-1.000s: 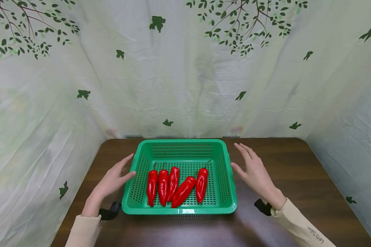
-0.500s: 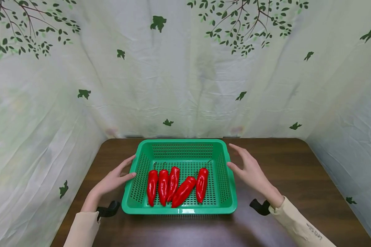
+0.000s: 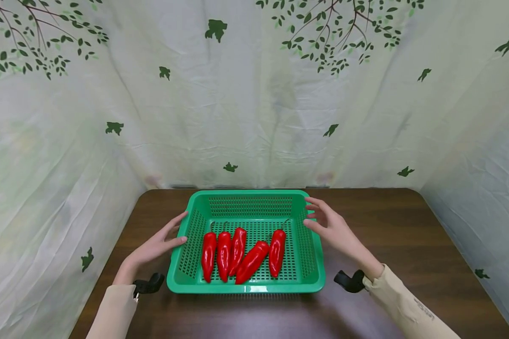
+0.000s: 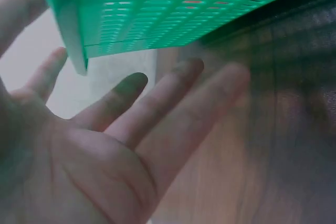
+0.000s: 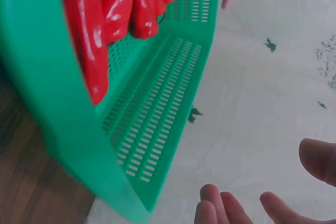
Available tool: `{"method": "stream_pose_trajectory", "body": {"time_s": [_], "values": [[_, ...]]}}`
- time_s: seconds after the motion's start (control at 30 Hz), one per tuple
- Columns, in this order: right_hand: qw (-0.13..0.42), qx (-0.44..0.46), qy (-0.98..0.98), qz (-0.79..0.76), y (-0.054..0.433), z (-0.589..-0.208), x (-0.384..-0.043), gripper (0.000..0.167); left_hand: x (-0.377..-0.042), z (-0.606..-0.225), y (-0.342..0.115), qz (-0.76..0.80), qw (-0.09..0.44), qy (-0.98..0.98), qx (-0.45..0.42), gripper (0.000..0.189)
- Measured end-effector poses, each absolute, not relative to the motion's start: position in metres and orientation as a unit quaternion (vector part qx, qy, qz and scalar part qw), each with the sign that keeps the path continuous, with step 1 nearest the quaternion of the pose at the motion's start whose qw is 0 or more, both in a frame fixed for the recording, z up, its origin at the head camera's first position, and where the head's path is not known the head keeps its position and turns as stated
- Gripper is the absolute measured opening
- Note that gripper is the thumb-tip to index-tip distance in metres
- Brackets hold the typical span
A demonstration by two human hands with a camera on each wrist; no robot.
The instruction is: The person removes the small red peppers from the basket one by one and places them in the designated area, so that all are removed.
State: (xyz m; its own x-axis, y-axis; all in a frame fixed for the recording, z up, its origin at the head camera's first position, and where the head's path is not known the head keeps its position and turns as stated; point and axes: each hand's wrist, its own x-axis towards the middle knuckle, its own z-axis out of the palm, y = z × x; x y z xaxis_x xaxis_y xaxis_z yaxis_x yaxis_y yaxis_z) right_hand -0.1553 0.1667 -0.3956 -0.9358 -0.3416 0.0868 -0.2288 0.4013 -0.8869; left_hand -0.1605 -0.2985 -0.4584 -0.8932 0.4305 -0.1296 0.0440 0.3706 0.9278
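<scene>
A green slotted plastic basket (image 3: 246,289) sits on the table, holding several glossy red chili peppers (image 3: 277,254). My left hand (image 3: 154,246) is at the basket's left rim, its thumb and fingertips by the edge. In the left wrist view, its fingers (image 4: 178,114) are spread and fairly straight below the basket wall (image 4: 142,19); whether they touch is hard to tell. My right hand (image 3: 332,229) hovers over the right rim, thumb and fingers apart with nothing between them. In the right wrist view, its fingertips (image 5: 210,203) stand clear of the basket.
The brown wooden table (image 3: 390,221) extends to either side and in front of the basket. Pale curtains (image 3: 254,117) with leaf prints hang behind and at both sides. Black straps (image 3: 349,281) circle both wrists.
My right hand has moved left, from beside the basket to over its right rim. The left hand has shifted slightly closer to the left rim. Basket and peppers stay put.
</scene>
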Motion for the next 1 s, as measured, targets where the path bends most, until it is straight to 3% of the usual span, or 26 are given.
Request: {"method": "stream_pose_trajectory", "body": {"time_s": [0.27, 0.67, 1.0], "values": [[0.096, -0.179, 0.816, -0.541, 0.159, -0.397, -0.164, 0.058, -0.166, -0.469, -0.298, 0.58, 0.207, 0.778, 0.129, 0.074], [0.145, -0.173, 0.782, -0.582, 0.146, -0.401, -0.175, 0.057, -0.17, -0.484, -0.292, 0.573, 0.179, 0.791, 0.12, 0.069], [0.173, -0.133, 0.765, -0.605, 0.135, -0.407, -0.176, 0.057, -0.17, -0.485, -0.289, 0.586, 0.193, 0.78, 0.103, 0.071]]}}
